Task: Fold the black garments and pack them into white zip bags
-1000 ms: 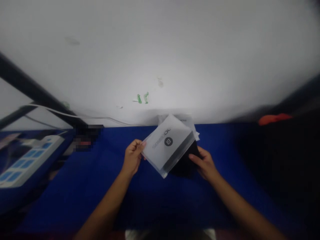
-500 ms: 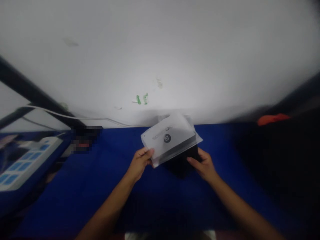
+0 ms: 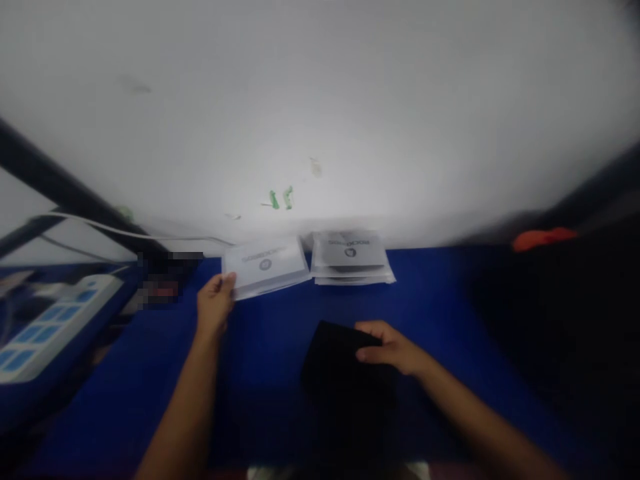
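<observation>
Plastic pouch (image 3: 270,270) lay pinched by its left end in your left grip (image 3: 214,307), long axis roughly along the wall (image 3: 400,133), just left of the pouch stack (image 3: 350,257) on the worktop (image 3: 435,293). Your right grip (image 3: 393,350) clasped a black item (image 3: 337,363), closer to you and apart from both.

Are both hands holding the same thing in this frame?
No, the left hand holds a printed pouch, while the right hand holds a black item.
</observation>
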Tool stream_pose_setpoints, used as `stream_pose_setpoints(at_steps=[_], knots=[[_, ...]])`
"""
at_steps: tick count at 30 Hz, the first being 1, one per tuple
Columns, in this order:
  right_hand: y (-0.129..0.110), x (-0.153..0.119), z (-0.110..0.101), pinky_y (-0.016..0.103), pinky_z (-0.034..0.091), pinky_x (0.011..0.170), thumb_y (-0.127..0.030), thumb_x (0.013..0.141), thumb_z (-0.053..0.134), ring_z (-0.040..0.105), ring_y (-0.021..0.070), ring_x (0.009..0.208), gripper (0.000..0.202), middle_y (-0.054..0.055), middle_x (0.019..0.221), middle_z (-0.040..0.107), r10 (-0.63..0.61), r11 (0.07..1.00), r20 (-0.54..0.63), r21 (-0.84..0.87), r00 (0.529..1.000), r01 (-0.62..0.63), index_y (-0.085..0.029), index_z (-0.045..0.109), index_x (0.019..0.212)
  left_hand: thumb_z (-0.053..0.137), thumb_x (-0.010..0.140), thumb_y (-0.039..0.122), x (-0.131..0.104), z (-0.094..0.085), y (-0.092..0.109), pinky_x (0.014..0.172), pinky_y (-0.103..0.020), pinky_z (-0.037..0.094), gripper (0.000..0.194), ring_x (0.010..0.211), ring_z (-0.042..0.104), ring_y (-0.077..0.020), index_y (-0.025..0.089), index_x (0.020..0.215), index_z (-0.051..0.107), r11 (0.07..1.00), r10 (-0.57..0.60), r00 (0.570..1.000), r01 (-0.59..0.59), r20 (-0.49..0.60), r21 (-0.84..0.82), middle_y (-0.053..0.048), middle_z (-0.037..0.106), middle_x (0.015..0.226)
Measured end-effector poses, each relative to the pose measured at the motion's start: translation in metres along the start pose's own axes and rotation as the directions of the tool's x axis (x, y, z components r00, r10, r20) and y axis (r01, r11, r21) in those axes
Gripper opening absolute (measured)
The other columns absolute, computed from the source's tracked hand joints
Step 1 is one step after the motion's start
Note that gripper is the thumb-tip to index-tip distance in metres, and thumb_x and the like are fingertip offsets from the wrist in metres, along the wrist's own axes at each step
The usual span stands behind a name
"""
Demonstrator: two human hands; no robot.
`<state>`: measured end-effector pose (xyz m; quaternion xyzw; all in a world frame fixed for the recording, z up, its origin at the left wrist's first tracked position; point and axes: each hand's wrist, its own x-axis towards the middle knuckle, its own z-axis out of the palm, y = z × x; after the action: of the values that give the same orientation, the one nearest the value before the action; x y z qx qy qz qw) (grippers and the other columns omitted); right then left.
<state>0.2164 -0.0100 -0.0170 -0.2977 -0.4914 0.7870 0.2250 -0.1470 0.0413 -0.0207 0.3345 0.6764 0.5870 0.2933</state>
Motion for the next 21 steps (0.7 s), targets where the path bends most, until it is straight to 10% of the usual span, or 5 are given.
stream_pose_setpoints(at_steps=[9,16,21], knots=[[-0.003,0.002,0.006,0.017,0.046,0.061,-0.033,0.075,0.078,0.061,0.0075,0.065,0.025,-0.002,0.079,0.067,0.120,0.992,0.021,0.029,0.993,-0.121,-0.015,0.067,0.090,0.074,0.063,0.033,0.014,-0.003,-0.017,0.034,-0.015,0.031,0.043,0.036,0.045,-0.0067,0.014,0.097,0.058,0.999,-0.005,0.998,0.008,-0.069,0.046,0.008,0.052,0.057],[0.002,0.001,-0.004,0.017,0.054,0.059,-0.030,0.067,0.084,0.069,0.0118,0.074,0.044,0.003,0.096,0.072,0.333,0.939,-0.199,0.156,0.922,-0.305,-0.020,0.068,0.107,0.069,0.073,0.025,0.006,0.014,-0.022,0.050,-0.024,0.053,0.061,0.061,0.066,-0.0124,0.020,0.124,0.037,0.997,-0.014,1.000,0.014,0.003,-0.070,-0.007,0.060,0.102],[-0.008,-0.001,-0.015,0.013,0.052,0.051,-0.028,0.067,0.083,0.068,0.0091,0.064,0.042,0.001,0.085,0.072,0.314,0.941,-0.172,0.185,0.934,-0.283,-0.017,0.068,0.105,0.069,0.075,0.037,0.004,0.008,-0.014,0.058,-0.027,0.051,0.061,0.060,0.059,-0.0097,0.020,0.126,0.042,0.906,0.198,0.977,-0.151,-0.081,0.396,-0.007,0.060,0.109]])
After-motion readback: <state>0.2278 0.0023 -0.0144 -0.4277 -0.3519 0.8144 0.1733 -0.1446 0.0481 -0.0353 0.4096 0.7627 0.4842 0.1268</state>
